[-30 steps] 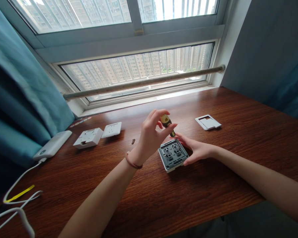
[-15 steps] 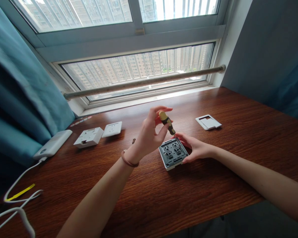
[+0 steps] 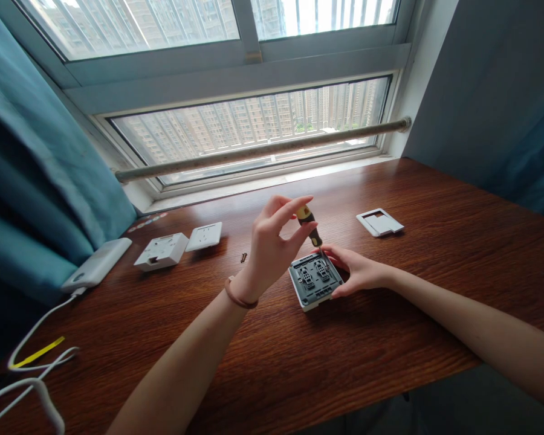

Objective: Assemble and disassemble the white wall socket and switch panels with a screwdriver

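My left grip (image 3: pixel 274 237) pinches the screwdriver (image 3: pixel 314 234), shaft down at the grey-faced switch box (image 3: pixel 312 293); right grip (image 3: pixel 356 270) clasps the box's right side. Looks like working a screw, in or out unclear; next turn wants shaft aligned, box steady. Left of left grip: loose screws (image 3: pixel 243 258), socket plate (image 3: pixel 204 237). Beyond right grip: white frame (image 3: pixel 367 225). Brown wood surface (image 3: pixel 390 338), window (image 3: pixel 254 124) ahead.

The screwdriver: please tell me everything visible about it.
The screwdriver has a yellow-and-dark handle, apparently plastic, and a thin shaft. It leans toward the picture's left, handle up, shaft pointing down at the grey switch plate. The left hand holds the handle between thumb and fingers. The tip is too small to make out.
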Tool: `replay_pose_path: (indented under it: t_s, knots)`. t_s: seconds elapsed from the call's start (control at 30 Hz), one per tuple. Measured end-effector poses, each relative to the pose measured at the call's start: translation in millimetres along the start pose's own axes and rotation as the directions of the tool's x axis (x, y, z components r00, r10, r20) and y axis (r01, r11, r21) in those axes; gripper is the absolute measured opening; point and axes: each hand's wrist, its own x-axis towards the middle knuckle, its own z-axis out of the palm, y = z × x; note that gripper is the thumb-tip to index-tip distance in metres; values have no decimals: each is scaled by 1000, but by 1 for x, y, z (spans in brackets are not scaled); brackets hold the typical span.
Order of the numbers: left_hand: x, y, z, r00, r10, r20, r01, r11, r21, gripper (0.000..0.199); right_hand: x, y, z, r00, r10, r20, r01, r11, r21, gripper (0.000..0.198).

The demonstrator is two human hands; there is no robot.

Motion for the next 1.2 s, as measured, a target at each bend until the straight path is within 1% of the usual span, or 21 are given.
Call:
replay_pose_path:
  t_s: [0.13, 0.23, 0.3, 0.37, 0.47, 0.53, 0.6, 0.7, 0.8, 0.87, 0.97, 1.03, 1.13, 1.2]
  knots:
    - [0, 9, -2, 984, 38, 175, -17, 993, -120, 44, 0, 0, 0, 1000, 15, -1, -15, 1000, 3, 84]
    - [-2, 20, 1, 967, 85, 240, -44, 984, -171, 46, 0, -1, 0, 1000, 6, 5, -7, 1000, 18, 83]
    - [-5, 24, 5, 965, 99, 242, -56, 983, -176, 44, 1, -2, 1, 1000, 0, 10, 0, 1000, 26, 83]
    - [-7, 23, 9, 974, 70, 217, -39, 989, -143, 43, 1, -2, 1, 1000, 4, 12, -5, 1000, 28, 83]
    - [-8, 13, 13, 994, -3, 113, 8, 999, -49, 43, 0, -1, 0, 1000, 14, 6, -14, 1000, 10, 83]
    - [-8, 7, 14, 997, -40, 63, 41, 999, -30, 40, 0, 2, -1, 1000, 15, -5, -15, 1000, -3, 83]
    - [-8, 4, 14, 994, -64, 84, 70, 995, -77, 39, -1, 4, -1, 1000, 18, -9, -18, 1000, -5, 82]
    - [-6, 6, 13, 983, -53, 175, 86, 978, -187, 42, 0, 6, -2, 1000, 14, -6, -14, 1000, 8, 82]
    - [-4, 8, 13, 970, -18, 242, 74, 972, -223, 46, 0, 5, -1, 1000, 1, -4, -1, 1000, 18, 83]
    - [-4, 6, 13, 967, -7, 256, 71, 968, -240, 47, 1, 4, 0, 1000, -2, -7, 3, 1000, 17, 83]
    - [-5, -3, 14, 970, -45, 237, 119, 944, -309, 44, 0, 2, 0, 1000, 8, -6, -7, 1000, 14, 84]
    - [-6, -9, 15, 976, -98, 195, 161, 926, -342, 43, 0, 2, 0, 1000, 17, -1, -17, 1000, 18, 85]
    - [-6, -15, 16, 986, -159, 56, 168, 944, -285, 43, -1, 2, 0, 1000, 23, 2, -23, 1000, 11, 85]
    - [-5, -18, 16, 985, -171, -32, 159, 962, -221, 36, -1, 2, 0, 1000, 20, -2, -20, 1000, 0, 84]
